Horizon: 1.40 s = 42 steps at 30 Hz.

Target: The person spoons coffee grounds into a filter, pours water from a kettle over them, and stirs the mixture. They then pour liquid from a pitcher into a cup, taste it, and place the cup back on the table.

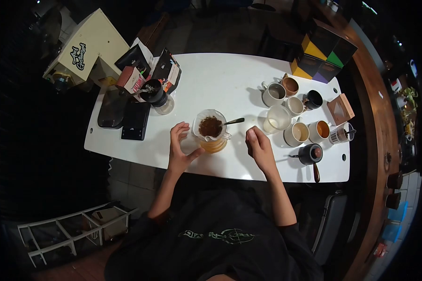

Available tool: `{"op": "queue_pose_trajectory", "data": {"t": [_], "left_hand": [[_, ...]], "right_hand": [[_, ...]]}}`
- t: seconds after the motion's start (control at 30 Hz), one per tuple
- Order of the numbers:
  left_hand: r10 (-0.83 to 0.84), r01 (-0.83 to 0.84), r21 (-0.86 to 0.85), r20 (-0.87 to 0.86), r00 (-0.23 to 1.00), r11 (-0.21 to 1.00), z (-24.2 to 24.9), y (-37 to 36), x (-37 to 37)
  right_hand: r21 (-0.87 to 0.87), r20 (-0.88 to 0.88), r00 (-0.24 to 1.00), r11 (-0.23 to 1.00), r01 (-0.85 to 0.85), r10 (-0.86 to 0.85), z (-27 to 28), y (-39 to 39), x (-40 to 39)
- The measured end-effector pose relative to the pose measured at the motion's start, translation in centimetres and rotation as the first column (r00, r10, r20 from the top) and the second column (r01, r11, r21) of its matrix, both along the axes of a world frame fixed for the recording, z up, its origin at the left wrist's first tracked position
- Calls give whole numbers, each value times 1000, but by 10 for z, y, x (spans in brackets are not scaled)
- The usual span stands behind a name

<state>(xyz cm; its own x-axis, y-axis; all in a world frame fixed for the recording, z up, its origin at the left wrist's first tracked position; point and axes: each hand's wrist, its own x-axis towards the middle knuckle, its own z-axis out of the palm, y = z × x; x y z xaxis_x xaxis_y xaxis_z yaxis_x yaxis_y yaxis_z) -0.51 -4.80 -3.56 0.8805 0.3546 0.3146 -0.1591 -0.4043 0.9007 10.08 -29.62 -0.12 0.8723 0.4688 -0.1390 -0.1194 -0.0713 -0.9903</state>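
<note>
A white paper filter with wet brown coffee grounds (210,127) sits in a clear dripper on a glass server (213,146) that holds amber liquid. A spoon (234,121) rests in the dripper, its dark handle pointing right. My left hand (180,147) is just left of the dripper and server, fingers apart and curved, holding nothing. To the right of the dripper, my right hand (260,149) hovers over the table with its fingers curled together; nothing shows in it.
Several cups stand right, with a clear glass vessel (277,119), an orange-filled cup (320,131) and a dark kettle (310,154). A hand grinder (155,93), a black scale (136,121) and a cream machine (91,49) are left. Patterned boxes (323,51) stand back right.
</note>
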Motion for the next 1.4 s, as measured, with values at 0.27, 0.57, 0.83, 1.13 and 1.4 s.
{"op": "queue_pose_trajectory", "data": {"t": [0.27,0.57,0.83,1.13,1.4], "left_hand": [[-268,269,73,-17,963,960,-7,31,36],[-339,342,46,-53,939,939,-27,25,42],[-304,321,90,-161,939,943,-47,29,44],[-320,347,124,-194,927,930,-31,26,41],[-319,340,104,-180,931,934,-24,24,42]], "right_hand": [[-96,382,910,971,217,-165,-8,47,13],[-226,456,879,937,266,-140,19,61,1],[-324,627,777,924,200,52,44,66,-17],[-362,841,500,901,240,204,53,65,-17],[-381,834,496,902,205,240,51,68,-10]]}}
